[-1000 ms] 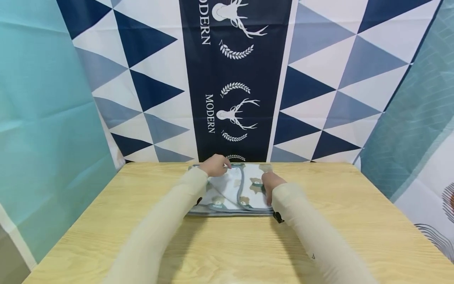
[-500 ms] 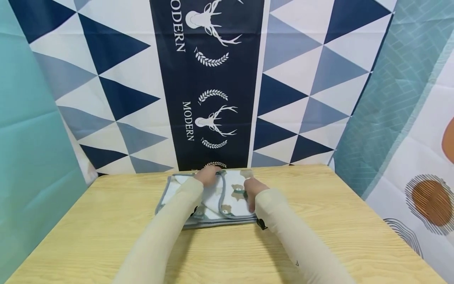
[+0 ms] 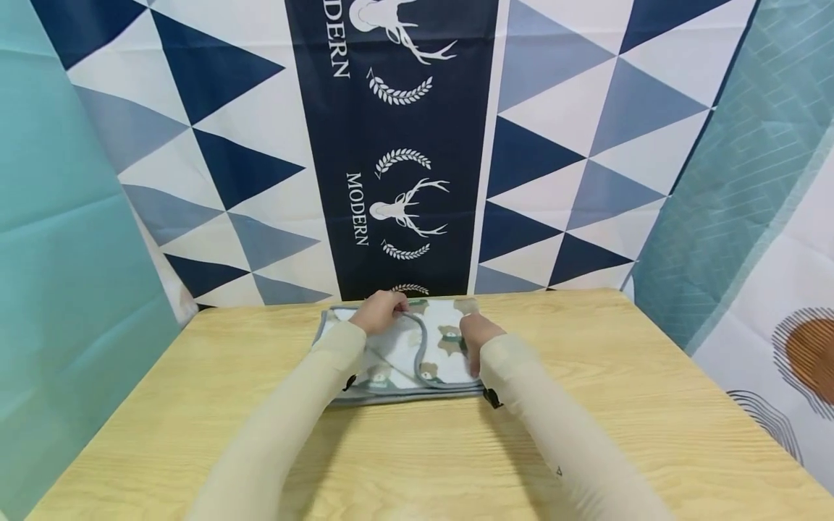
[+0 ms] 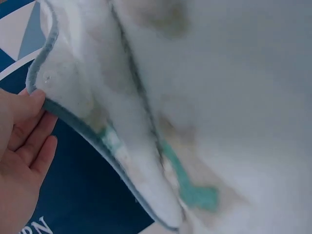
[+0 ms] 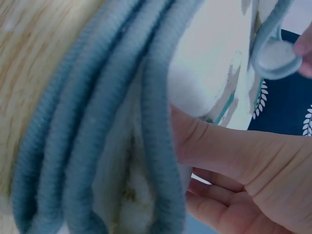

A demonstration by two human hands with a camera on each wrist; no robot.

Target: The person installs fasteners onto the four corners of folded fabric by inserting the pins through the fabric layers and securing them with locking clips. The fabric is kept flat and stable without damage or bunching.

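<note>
A folded white fleecy cloth [image 3: 397, 344] with a bear print and grey-blue edging lies at the table's far edge. Its kind cannot be made out. At the cloth's far side, my left hand [image 3: 380, 312] pinches the edging of a top flap. In the left wrist view the thumb of this left hand [image 4: 19, 158] lies over that border, fingers beneath. My right hand [image 3: 481, 336] is at the cloth's right side. In the right wrist view, several stacked edgings [image 5: 87, 146] show, and the right hand [image 5: 243, 170] grips the top layer's border, thumb against it and fingers curled behind.
The light wooden table [image 3: 404, 463] carries the cloth close to its back edge. Directly behind hangs a patterned curtain [image 3: 397, 145] with triangles and deer heads. A teal curtain [image 3: 78, 289] flanks the left side, and other hanging fabric [image 3: 736, 239] the right.
The head view swung and then partly came back. Against the cloth, both hands stay in nearly the same places, with the left hand shifting slightly along the far edge.
</note>
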